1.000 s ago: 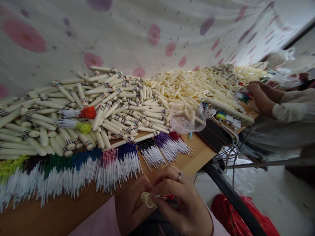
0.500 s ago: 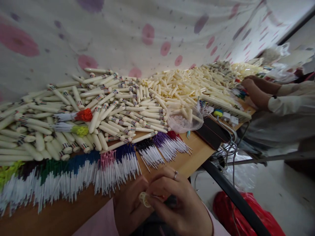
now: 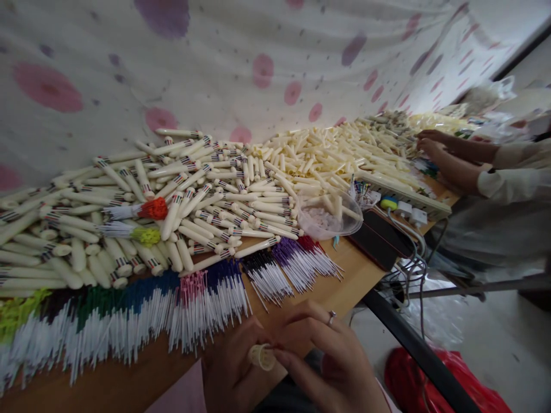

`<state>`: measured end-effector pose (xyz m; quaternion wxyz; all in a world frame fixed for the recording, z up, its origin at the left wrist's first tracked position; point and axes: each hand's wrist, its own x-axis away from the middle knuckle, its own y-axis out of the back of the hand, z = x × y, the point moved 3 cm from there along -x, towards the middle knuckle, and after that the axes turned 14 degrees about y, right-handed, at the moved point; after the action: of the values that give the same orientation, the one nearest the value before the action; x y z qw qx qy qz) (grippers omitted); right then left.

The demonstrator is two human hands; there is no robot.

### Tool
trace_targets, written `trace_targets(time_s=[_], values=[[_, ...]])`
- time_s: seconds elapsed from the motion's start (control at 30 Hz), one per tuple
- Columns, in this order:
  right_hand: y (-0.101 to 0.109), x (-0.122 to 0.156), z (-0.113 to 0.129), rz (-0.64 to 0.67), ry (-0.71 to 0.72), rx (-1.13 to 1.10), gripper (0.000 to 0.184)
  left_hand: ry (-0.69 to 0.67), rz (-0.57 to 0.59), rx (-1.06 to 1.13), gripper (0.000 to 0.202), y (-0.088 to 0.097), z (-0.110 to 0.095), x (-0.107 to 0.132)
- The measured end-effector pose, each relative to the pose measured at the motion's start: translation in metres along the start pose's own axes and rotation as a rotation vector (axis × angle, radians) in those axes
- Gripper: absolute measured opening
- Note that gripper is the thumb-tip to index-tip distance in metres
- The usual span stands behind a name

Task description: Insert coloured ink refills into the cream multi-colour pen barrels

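Note:
My left hand (image 3: 230, 364) is closed around a cream, slotted, hollow pen part (image 3: 264, 358), its round open end turned towards me. At the rim of that part, the thumb and forefinger of my right hand (image 3: 333, 358) are pinched together; anything between them is too small to make out. A ring sits on one right finger. Just beyond my hands lie rows of white pen refills (image 3: 215, 310) with coloured ends, among them pink, dark blue, black (image 3: 269, 281), purple and red. Behind them is a heap of cream multicolour pens (image 3: 206, 212).
Loose cream pen barrels (image 3: 318, 149) are piled further right. A clear plastic bowl (image 3: 329, 221) stands beside a dark phone-like slab (image 3: 381, 238) and a power strip (image 3: 404, 195) with cables. Another person's hands (image 3: 434, 146) work at the far right. A red bag (image 3: 443, 378) lies on the floor.
The view has shifted slightly, so the table appears a little lower and further right. My right fingertips have moved to the rim of the pen part; the orange-red bit near them no longer shows.

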<state>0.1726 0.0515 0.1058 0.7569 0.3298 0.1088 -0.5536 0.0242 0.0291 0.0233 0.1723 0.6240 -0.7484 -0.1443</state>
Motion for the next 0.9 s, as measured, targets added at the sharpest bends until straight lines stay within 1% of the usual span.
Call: trace_targets(time_s=[0.17,0.23,0.3,0.4,0.5,0.6,0.7,0.8,0.9], values=[[-0.006,0.005,-0.002,0.053,0.02,0.092,0.013,0.025,-0.082,-0.014,0.019,0.001,0.001,0.0],[-0.007,0.006,-0.002,0.041,0.016,0.119,0.016,0.009,-0.112,-0.012,0.018,0.001,-0.001,0.001],[-0.006,0.006,-0.002,0.012,0.03,0.125,0.019,-0.022,-0.149,-0.02,0.025,0.001,-0.003,0.004],[-0.004,0.006,0.0,0.0,0.08,0.141,0.016,-0.036,-0.199,-0.067,0.033,0.001,-0.005,0.009],[-0.003,0.008,0.0,0.012,0.093,0.223,0.014,-0.028,-0.214,-0.116,0.027,0.002,-0.002,0.01],[-0.002,0.01,-0.002,0.022,0.043,0.272,0.013,-0.038,-0.18,-0.118,0.026,0.004,0.003,0.006],[-0.002,0.011,-0.006,0.028,-0.041,0.216,0.012,-0.063,-0.14,-0.115,0.028,0.005,0.007,0.003],[-0.001,0.011,-0.01,0.037,-0.134,0.112,0.013,-0.097,-0.152,-0.164,0.028,0.004,0.008,0.002],[-0.001,0.01,-0.015,0.055,-0.204,0.033,0.015,-0.091,-0.192,-0.217,0.024,0.004,0.011,0.002]])
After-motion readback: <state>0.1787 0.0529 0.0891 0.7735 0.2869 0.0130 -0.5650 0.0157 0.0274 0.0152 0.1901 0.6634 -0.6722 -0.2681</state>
